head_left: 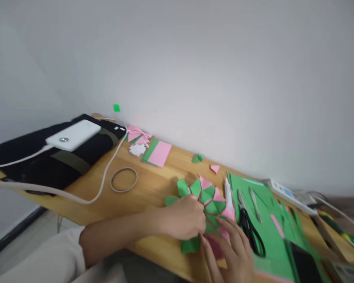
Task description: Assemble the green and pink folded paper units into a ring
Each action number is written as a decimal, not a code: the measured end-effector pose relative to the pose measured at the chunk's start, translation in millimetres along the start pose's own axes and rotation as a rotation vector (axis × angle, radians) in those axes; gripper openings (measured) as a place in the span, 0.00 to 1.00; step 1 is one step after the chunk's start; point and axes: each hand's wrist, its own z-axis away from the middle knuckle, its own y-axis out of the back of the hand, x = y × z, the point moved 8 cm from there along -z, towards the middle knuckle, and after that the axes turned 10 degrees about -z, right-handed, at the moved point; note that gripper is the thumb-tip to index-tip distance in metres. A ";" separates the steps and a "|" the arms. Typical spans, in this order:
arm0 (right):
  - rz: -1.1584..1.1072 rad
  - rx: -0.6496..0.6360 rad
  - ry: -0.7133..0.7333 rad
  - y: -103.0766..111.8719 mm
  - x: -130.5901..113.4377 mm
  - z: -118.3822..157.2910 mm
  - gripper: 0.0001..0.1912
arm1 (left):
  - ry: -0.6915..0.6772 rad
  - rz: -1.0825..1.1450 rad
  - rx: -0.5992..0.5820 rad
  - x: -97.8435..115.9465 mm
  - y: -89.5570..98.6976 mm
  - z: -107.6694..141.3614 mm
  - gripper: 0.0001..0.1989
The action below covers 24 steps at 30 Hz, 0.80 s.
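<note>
A folded paper piece of green and pink petals (208, 194) lies on the wooden table (147, 196), between and under my hands. My left hand (184, 217) is closed over its left side, knuckles up, and what its fingertips hold is hidden. Just to the right, my right hand (231, 249) rests over the lower right petals with its fingers apart. The index and thumb tips are close to my left hand's fingertips at the lower middle of the piece.
Right of the piece are a white glue pen (228, 194), black-handled scissors (250, 230), green paper sheets (271, 239) and a phone (305, 262). A power strip (292, 195) lies behind. At left are a ring (124, 191), a cable and a power bank (74, 135) on black cloth.
</note>
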 end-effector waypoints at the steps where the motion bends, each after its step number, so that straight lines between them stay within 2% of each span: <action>1: 0.012 -0.021 0.077 -2.5 2.4 -6.2 0.07 | 0.011 -0.015 0.001 -4.5 -0.1 0.9 0.08; 4: -0.025 -0.112 0.184 -7.7 9.6 -30.2 0.05 | 0.067 -0.042 0.003 -19.8 -0.4 5.6 0.06; 10: -0.115 -0.260 0.073 -7.0 13.0 -86.7 0.03 | 0.134 -0.048 0.024 -33.4 -3.3 19.2 0.08; 13: -0.132 -0.343 0.053 -15.9 10.5 -107.1 0.04 | 0.140 -0.018 0.047 -33.3 -7.4 23.7 0.08; 17: -0.165 -0.481 0.076 -36.0 0.3 -122.5 0.05 | 0.180 0.004 0.080 -34.3 -6.8 30.9 0.09; 21: -0.212 -0.521 0.072 -47.5 -12.3 -128.4 0.06 | 0.238 0.017 0.032 -39.3 4.4 50.4 0.08; 24: -0.265 -0.540 0.045 -49.2 -17.3 -124.4 0.07 | 0.422 0.102 0.033 -59.1 19.7 84.3 0.06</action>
